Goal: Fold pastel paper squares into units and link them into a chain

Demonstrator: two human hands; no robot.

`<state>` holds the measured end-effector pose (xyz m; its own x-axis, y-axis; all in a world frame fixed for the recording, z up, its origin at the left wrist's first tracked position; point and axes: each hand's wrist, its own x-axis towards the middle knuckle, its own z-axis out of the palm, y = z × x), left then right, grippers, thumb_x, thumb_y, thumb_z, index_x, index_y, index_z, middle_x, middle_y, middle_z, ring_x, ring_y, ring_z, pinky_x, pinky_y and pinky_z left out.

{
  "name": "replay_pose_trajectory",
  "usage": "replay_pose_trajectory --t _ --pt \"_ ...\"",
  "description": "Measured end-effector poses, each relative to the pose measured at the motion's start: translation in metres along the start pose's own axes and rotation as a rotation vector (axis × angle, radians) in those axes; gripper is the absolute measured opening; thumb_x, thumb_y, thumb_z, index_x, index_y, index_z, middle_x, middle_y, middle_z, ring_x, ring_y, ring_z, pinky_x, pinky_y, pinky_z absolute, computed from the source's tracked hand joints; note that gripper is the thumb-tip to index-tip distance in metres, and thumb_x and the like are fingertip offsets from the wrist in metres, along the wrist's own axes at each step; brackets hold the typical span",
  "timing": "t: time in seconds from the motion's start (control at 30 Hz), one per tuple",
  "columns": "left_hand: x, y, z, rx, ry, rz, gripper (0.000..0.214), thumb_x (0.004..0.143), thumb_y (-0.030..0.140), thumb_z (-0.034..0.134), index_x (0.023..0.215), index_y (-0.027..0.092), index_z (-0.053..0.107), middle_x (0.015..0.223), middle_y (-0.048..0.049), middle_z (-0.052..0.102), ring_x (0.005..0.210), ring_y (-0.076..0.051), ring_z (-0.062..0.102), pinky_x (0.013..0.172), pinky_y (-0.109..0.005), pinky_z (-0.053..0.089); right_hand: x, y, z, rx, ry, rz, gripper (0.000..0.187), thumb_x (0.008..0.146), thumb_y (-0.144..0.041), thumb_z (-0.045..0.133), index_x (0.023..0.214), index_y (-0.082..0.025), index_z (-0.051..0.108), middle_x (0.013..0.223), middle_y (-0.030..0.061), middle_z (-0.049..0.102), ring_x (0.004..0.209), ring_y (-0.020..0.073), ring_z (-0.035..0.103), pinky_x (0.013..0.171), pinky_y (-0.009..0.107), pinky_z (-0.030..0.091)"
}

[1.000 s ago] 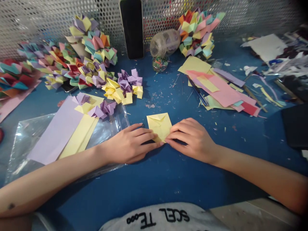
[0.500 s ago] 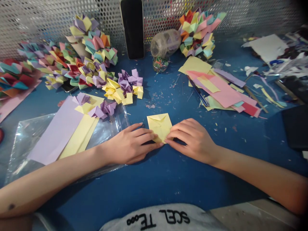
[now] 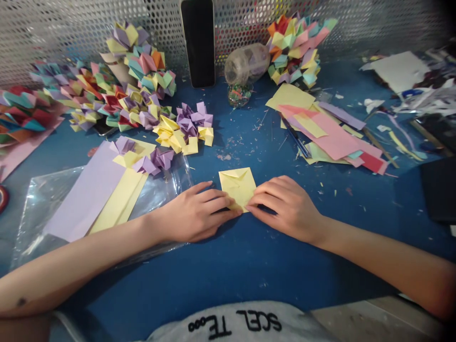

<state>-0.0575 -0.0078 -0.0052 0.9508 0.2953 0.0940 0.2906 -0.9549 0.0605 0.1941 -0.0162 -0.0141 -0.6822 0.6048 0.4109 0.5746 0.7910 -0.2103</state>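
Observation:
A small square of folded yellow paper (image 3: 238, 183) lies flat on the blue table in front of me, creases and a triangular flap showing near its top edge. At its lower left corner, the fingertips of my left hand (image 3: 199, 213) grip the paper, the fingers close together. My right hand (image 3: 287, 209) pinches the lower right edge between thumb and fingers. Fingertips cover the bottom corners, so the folds there are hidden.
Purple and yellow paper strips (image 3: 87, 190) lie on a clear plastic bag (image 3: 33, 209) at left. Folded paper pieces (image 3: 185, 126) cluster behind. A phone (image 3: 198, 45) leans upright against the mesh (image 3: 245, 19); a plastic jar (image 3: 245, 64) lies beside it. Pink paper (image 3: 338, 142) and scraps spread right.

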Motion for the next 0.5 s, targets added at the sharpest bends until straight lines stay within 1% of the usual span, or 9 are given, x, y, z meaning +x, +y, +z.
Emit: replay_pose_trajectory --t 0.07,0.17,0.23,0.37,0.43,0.5 --pt "0.0009 0.0002 0.0004 0.015 0.005 0.001 0.04 0.089 0.023 0.039 0.129 0.02 0.044 0.122 -0.0057 0.057 0.116 -0.02 0.049 0.101 -0.041 0.034 -0.002 -0.0001 -0.0008 -0.057 0.026 -0.082 0.005 0.081 -0.024 0.061 0.082 -0.019 0.063 0.075 0.0007 0.062 0.069 0.014 0.051 0.066 0.032 0.036" --pt "0.0017 0.0001 0.0012 0.032 0.016 0.003 0.04 0.089 0.024 0.04 0.128 0.02 0.045 0.122 -0.0057 0.056 0.116 -0.02 0.049 0.1 -0.041 0.034 -0.005 -0.0005 -0.0033 -0.155 0.046 -0.262 0.015 0.079 -0.029 0.063 0.09 -0.02 0.065 0.071 -0.0005 0.062 0.067 0.0143 0.049 0.065 0.032 0.036" --pt "0.0013 0.0001 0.0014 0.041 0.019 0.005 0.04 0.089 0.025 0.04 0.128 0.02 0.044 0.122 -0.0053 0.056 0.116 -0.02 0.049 0.099 -0.041 0.035 -0.0059 -0.0006 -0.0056 -0.201 0.041 -0.334 0.017 0.08 -0.03 0.063 0.092 -0.018 0.066 0.07 -0.0008 0.063 0.067 0.0141 0.05 0.064 0.033 0.036" --pt "-0.0003 0.0005 0.0014 0.044 0.023 0.003 0.038 0.09 0.025 0.038 0.127 0.021 0.045 0.122 -0.0049 0.056 0.115 -0.02 0.049 0.099 -0.041 0.035 -0.0047 0.0001 -0.0093 -0.248 0.057 -0.401 0.013 0.081 -0.029 0.061 0.081 -0.018 0.066 0.069 -0.0017 0.064 0.065 0.0129 0.05 0.063 0.033 0.036" --pt "-0.0007 0.0005 0.0012 0.036 0.018 0.007 0.038 0.09 0.025 0.038 0.127 0.021 0.046 0.122 -0.0054 0.056 0.116 -0.02 0.048 0.099 -0.041 0.034 -0.004 0.0009 -0.0096 -0.258 0.057 -0.402 0.013 0.08 -0.029 0.061 0.075 -0.018 0.066 0.068 -0.0019 0.065 0.064 0.0129 0.05 0.062 0.033 0.036" --pt "-0.0005 0.0001 0.0011 0.025 0.012 0.009 0.038 0.09 0.025 0.038 0.127 0.02 0.046 0.124 -0.0059 0.055 0.116 -0.02 0.048 0.099 -0.041 0.034 -0.0038 0.0018 -0.0091 -0.262 0.054 -0.374 0.014 0.079 -0.028 0.062 0.071 -0.018 0.065 0.067 -0.0015 0.064 0.064 0.0135 0.05 0.061 0.033 0.035"
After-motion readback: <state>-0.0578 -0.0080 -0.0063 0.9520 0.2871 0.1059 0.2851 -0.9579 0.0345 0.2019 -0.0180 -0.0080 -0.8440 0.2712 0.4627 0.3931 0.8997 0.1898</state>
